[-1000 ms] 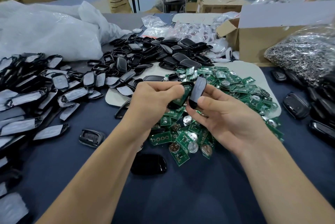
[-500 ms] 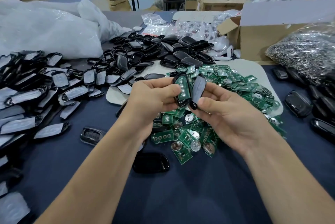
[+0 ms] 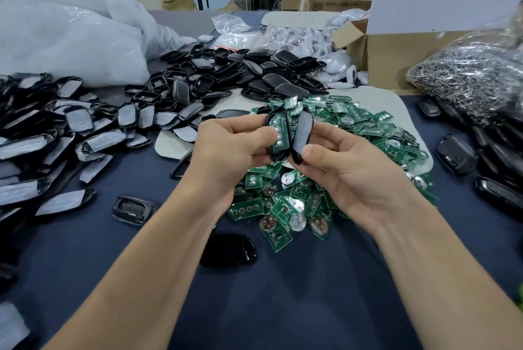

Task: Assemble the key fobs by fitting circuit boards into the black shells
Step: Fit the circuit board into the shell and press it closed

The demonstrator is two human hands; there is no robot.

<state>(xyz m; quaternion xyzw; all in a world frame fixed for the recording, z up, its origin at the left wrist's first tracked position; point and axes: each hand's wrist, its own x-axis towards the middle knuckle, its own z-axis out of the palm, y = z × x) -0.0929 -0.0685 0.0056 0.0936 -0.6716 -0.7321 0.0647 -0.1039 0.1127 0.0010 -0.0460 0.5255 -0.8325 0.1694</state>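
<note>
My left hand (image 3: 229, 151) grips a black shell half (image 3: 278, 134) with a green circuit board seated inside it, the thumb lying over the board. My right hand (image 3: 351, 168) pinches a second black shell half (image 3: 302, 134) upright beside the first, their lower ends touching. Both are held above a heap of loose green circuit boards (image 3: 325, 179) on the dark blue table. More black shells (image 3: 226, 75) are piled behind.
Shell halves with grey pads (image 3: 56, 137) cover the left of the table. Single shells lie near my forearms (image 3: 227, 250) (image 3: 133, 209). A cardboard box (image 3: 396, 52) and a bag of metal rings (image 3: 475, 77) stand at the right, white plastic bags (image 3: 70, 38) at the back left.
The left shell has turned upright, showing the board inside it. The two halves have drawn close, side by side, and both hands have risen slightly.
</note>
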